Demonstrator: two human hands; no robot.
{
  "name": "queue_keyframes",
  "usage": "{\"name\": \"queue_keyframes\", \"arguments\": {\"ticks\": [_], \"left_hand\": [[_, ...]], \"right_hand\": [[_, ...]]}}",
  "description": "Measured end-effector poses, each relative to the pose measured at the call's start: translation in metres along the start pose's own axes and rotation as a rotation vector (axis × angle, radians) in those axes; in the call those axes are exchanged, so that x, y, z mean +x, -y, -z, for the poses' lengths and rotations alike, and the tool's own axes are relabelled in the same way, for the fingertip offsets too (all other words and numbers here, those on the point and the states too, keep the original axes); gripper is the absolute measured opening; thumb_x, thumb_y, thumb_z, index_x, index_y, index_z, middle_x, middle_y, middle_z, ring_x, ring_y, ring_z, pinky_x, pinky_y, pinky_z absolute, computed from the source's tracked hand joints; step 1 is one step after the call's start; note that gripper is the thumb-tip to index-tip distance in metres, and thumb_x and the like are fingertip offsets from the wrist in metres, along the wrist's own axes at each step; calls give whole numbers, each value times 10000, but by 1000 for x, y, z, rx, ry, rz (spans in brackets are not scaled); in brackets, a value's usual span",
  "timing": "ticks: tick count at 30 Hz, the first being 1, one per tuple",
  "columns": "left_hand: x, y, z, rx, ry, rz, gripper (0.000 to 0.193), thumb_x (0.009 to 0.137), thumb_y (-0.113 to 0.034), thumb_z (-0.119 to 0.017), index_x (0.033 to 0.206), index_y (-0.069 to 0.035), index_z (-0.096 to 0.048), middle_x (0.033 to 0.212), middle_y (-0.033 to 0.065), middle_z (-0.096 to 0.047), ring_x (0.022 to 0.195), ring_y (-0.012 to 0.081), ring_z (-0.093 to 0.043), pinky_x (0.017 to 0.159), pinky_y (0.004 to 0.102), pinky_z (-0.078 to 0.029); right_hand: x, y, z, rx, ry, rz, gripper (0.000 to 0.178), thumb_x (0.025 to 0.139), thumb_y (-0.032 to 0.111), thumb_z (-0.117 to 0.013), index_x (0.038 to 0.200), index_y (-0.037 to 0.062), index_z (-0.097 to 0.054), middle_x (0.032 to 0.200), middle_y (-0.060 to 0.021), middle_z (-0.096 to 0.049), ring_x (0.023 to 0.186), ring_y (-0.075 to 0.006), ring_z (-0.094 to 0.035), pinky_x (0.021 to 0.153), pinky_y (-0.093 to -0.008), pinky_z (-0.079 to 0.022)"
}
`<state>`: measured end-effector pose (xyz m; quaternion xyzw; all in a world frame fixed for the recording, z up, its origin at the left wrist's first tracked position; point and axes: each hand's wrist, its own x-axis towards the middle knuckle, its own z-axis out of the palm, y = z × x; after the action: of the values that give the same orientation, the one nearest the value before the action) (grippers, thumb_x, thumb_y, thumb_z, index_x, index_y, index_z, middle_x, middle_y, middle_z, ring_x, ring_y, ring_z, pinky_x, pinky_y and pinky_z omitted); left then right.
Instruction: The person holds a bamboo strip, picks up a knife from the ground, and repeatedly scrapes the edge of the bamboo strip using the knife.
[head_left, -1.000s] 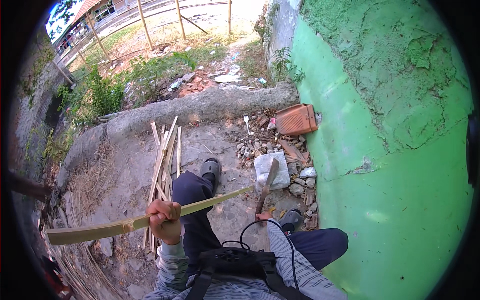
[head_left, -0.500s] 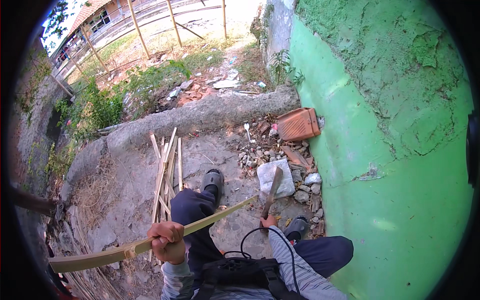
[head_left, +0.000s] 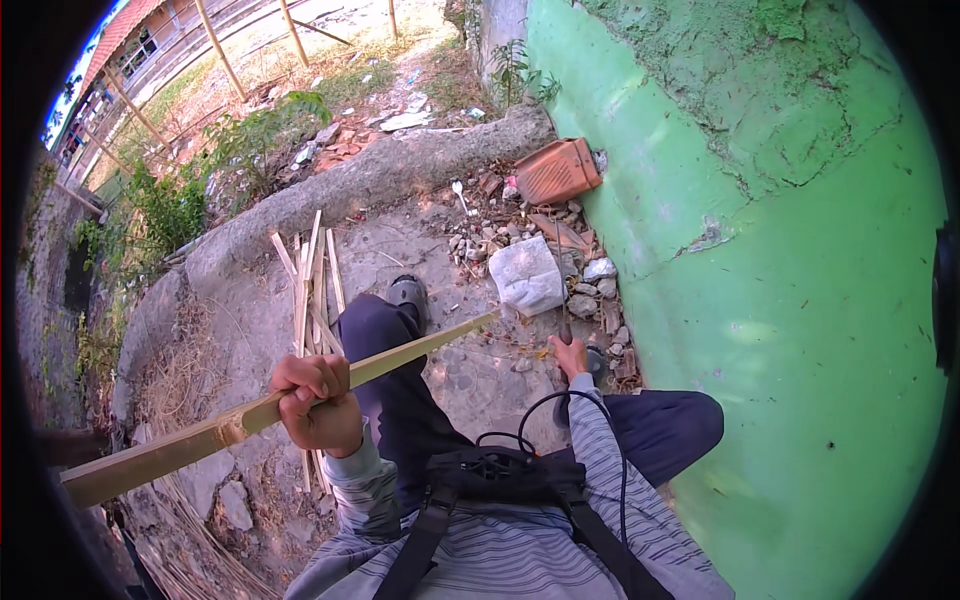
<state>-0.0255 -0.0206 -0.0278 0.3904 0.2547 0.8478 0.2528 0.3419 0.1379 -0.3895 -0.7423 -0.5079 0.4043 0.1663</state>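
Note:
My left hand (head_left: 318, 402) is closed in a fist round a long split bamboo strip (head_left: 415, 349). The strip slants from the lower left up to the right, and its thin far end comes close to a whitish stone block (head_left: 527, 278). My right hand (head_left: 571, 358) grips the handle of a machete (head_left: 565, 326). Its blade points away from me, seen nearly edge-on, just right of the block. A gap lies between the blade and the strip's tip.
Several cut bamboo strips (head_left: 318, 272) lie on the concrete beyond my left hand. Rubble (head_left: 583, 306) and an orange roof tile (head_left: 560, 178) sit along the green wall (head_left: 780, 330). A low stone kerb (head_left: 370, 172) runs across the far side. Dry stalks (head_left: 185, 520) lie at lower left.
The machete has turned from showing its broad side, tilted over the block, to nearly edge-on beside it. My right hand has moved forward and right. The bamboo strip's tip has shifted slightly left.

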Motion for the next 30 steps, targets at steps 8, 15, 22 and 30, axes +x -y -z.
{"name": "queue_keyframes", "arguments": {"ticks": [8, 15, 22, 30], "left_hand": [[5, -40, -33, -92, 77, -149, 221, 922, -191, -410, 732, -83, -375, 521, -7, -284, 408, 78, -194, 366, 267, -189], [66, 31, -45, -132, 137, 79, 222, 868, -201, -457, 698, -73, -393, 548, -27, -252, 442, 71, -159, 396, 270, -168], [88, 43, -70, -7, 107, 79, 200, 855, -201, -462, 715, -72, -400, 549, -30, -248, 470, 85, -181, 441, 291, -194], [50, 34, -56, -68, 184, 60, 237, 864, -228, -469, 709, -90, -357, 519, -8, -264, 464, 105, -201, 459, 319, -186]], "right_hand": [[-116, 62, 25, 842, 242, 85, 190, 907, 166, -709, 855, 72, -553, 660, -30, -578, 547, -152, -617, 506, -314, -482], [-143, 97, -2, 832, 417, 147, 242, 912, 242, -731, 863, 78, -561, 651, 13, -526, 520, -74, -506, 468, -228, -388], [-142, 83, -27, 220, 167, 414, 323, 848, 311, -786, 778, 18, -671, 616, -24, -594, 555, -123, -577, 544, -315, -466], [-146, 101, -35, 340, 177, 480, 363, 835, 274, -767, 697, -12, -591, 560, -77, -528, 548, -135, -497, 542, -365, -411]]}}
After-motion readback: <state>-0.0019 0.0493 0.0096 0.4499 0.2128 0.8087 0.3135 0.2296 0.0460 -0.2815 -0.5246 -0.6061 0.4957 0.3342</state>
